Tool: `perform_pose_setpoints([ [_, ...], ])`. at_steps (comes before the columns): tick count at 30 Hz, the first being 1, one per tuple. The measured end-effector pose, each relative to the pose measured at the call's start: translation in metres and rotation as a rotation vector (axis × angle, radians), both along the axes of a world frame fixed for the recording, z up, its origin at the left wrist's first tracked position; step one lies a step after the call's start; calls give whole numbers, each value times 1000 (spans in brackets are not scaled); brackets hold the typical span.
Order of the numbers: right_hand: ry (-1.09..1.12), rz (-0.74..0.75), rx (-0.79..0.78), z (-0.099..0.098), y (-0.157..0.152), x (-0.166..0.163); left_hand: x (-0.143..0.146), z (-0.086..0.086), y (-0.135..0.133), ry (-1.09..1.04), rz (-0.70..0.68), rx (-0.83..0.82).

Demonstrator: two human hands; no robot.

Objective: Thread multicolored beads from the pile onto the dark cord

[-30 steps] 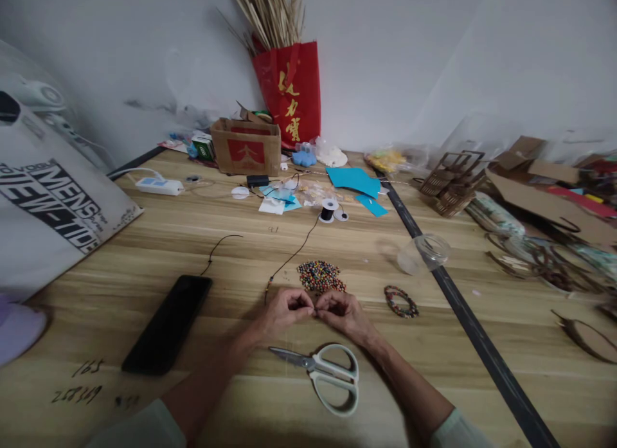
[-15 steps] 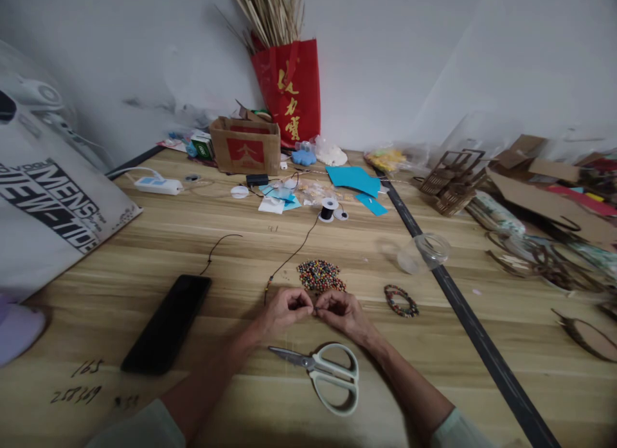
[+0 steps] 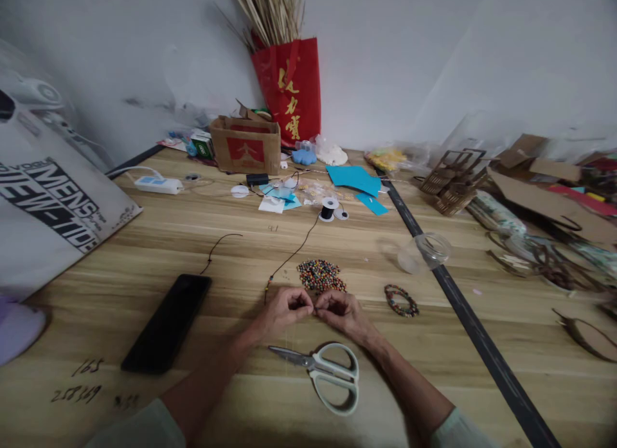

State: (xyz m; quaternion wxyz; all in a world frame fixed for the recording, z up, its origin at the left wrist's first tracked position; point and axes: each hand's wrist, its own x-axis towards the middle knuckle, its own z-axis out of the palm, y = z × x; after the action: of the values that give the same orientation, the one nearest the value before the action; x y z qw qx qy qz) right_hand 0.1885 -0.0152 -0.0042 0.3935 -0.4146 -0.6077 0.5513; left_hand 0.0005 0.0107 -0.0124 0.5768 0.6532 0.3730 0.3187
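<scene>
My left hand [image 3: 283,308] and my right hand [image 3: 339,310] rest on the wooden table [image 3: 337,255], fingertips pinched together and meeting just in front of a pile of small coloured beads [image 3: 320,276]. A thin dark cord [image 3: 294,255] runs from my left hand up to a black thread spool [image 3: 328,209]. What the fingertips pinch is too small to make out. White-handled scissors [image 3: 324,372] lie between my wrists. A finished bead bracelet [image 3: 401,301] lies right of my right hand.
A black phone [image 3: 167,322] lies to the left. A clear plastic cup [image 3: 425,252] lies on its side by a black strip [image 3: 463,313]. At the back stand a cardboard box [image 3: 246,145] and a red bag [image 3: 289,91]. Wooden craft parts [image 3: 530,204] crowd the right.
</scene>
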Motion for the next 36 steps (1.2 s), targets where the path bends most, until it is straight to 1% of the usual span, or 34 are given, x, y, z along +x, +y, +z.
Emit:
perform_pose_setpoints([
  [7,-12,12,21,-2,0,1,0,-1,-1,9,11,24],
  [16,-4,28,16,1,0,1,1,8,-1,7,-8,11],
  [20,-7,26,17,1,0,1,1,6,-1,9,-8,-14],
  [24,1,23,12,-2,0,1,1,3,-1,6,17,13],
  [29,28,28,8,-2,0,1,1,6,-1,10,0,-8],
  [36,17,21,16,-2,1,0,1,6,0,11,-5,12],
])
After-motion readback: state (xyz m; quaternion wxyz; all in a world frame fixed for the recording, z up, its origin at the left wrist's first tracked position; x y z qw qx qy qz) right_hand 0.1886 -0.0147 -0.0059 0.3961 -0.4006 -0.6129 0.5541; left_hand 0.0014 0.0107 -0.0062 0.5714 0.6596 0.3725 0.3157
